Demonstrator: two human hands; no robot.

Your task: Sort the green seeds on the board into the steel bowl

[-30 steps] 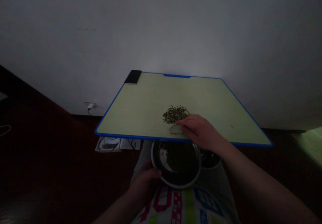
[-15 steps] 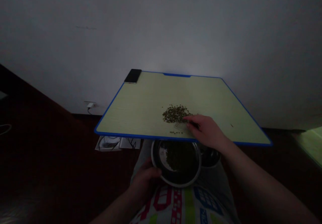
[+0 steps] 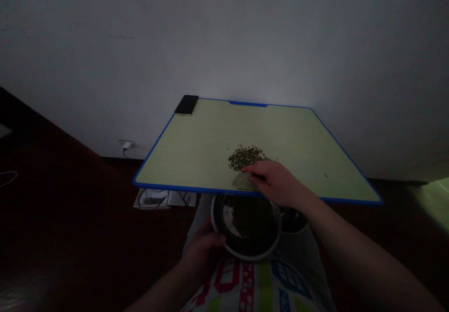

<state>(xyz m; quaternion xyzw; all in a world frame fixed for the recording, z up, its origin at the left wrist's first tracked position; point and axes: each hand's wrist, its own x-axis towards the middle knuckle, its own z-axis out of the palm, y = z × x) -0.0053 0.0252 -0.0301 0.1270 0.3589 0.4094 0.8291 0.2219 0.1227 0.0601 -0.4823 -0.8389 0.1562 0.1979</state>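
Note:
A small pile of green beans (image 3: 246, 157) lies on a pale green board with a blue edge (image 3: 196, 160). My right hand (image 3: 275, 183) rests on the board just below the pile, its fingers over a transparent round piece (image 3: 241, 181), perhaps a plastic lid, and seems to hold it. Below the board's front edge, my left hand (image 3: 203, 249) grips the rim of a steel bowl (image 3: 246, 251). Dark contents, probably beans, fill the bowl's bottom (image 3: 250, 221). The bowl's near part is partly hidden by the board's edge.
A black phone (image 3: 186, 105) lies at the board's far left corner. A second metal bowl (image 3: 293, 221) sits behind my right forearm. Colourful printed cloth (image 3: 252, 286) covers my lap. A white box with cables (image 3: 151, 199) stands on the dark floor.
My right hand has moved left, back toward the bean pile, with the transparent piece under its fingers. The left hand and steel bowl stay in place.

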